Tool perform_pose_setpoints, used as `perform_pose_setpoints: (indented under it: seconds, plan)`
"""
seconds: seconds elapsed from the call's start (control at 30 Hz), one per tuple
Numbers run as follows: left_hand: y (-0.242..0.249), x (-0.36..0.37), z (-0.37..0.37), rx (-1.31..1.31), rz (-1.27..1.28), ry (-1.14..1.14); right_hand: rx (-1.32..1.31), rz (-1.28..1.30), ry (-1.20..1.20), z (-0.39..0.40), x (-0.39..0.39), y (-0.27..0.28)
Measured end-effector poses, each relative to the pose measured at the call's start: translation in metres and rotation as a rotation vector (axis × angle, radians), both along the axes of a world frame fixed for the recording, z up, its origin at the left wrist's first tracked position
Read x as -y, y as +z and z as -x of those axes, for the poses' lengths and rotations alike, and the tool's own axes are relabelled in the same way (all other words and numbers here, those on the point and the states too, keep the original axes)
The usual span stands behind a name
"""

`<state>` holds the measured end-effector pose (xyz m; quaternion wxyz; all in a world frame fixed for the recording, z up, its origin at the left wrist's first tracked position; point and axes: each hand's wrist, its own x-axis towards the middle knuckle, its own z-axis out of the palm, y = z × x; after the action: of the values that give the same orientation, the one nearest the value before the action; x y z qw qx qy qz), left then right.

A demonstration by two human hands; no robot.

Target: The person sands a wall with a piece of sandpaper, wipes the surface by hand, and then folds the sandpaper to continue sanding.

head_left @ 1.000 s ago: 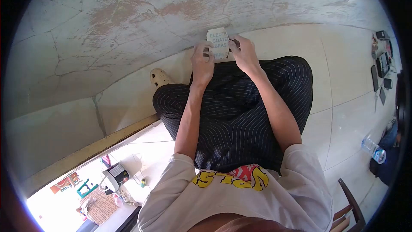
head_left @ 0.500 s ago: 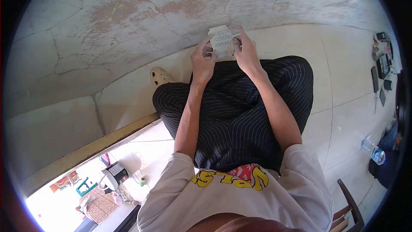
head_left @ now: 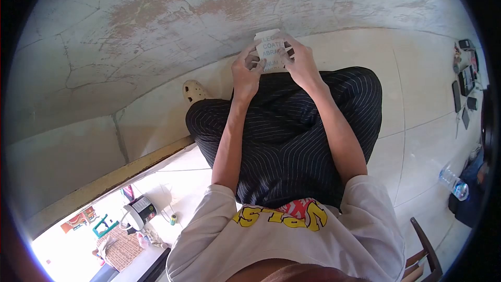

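Note:
Between my two hands is a sheet of sandpaper (head_left: 271, 52), its pale printed back turned up with blue-grey lettering about coated abrasive. My left hand (head_left: 247, 75) grips its left edge with bent fingers. On the opposite edge, my right hand (head_left: 300, 62) has its fingers curled over the upper right corner and the thumb low on the print. The sheet is above my crossed legs in dark pinstriped trousers (head_left: 282, 141), close to the foot of the wall. Its gritty side is hidden.
A worn, cracked wall (head_left: 209, 15) rises right ahead. Tools and small devices (head_left: 466, 78) lie on the tiles at far right, near a plastic bottle (head_left: 453, 184). A bucket (head_left: 141, 213) stands beyond the sill at lower left; a wooden chair (head_left: 428, 250) is at lower right.
My right hand has shifted slightly left and inward over the sandpaper, covering more of the printed words. My left hand stays nearly where it was.

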<state>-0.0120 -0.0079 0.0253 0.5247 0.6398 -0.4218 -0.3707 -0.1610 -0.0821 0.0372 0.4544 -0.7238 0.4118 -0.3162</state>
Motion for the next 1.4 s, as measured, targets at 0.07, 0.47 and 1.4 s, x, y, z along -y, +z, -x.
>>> perform_pose_setpoints:
  seconds: [0.07,0.47,1.4]
  plan:
    - [0.003,0.0,0.0,-0.052,0.035,-0.005,0.041,-0.116,0.047,0.004,0.002,0.005]
    - [0.002,-0.002,-0.009,-0.414,0.089,-0.029,0.173,-0.246,0.149,0.014,0.007,0.009]
    - [-0.007,0.005,0.001,0.408,0.118,-0.042,-0.144,0.491,-0.157,0.012,0.006,-0.035]
